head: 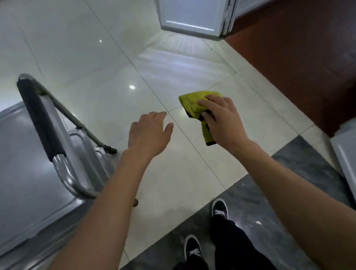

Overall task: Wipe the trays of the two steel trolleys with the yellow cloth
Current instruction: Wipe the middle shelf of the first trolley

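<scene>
Your right hand [221,117] grips the bunched yellow cloth [197,107], fingers curled over it, held in the air above the pale floor tiles [180,182]. Your left hand [148,133] hovers beside it, fingers relaxed and holding nothing. A steel trolley [8,179] stands at your left, its padded handle [38,119] nearest your left hand.
</scene>
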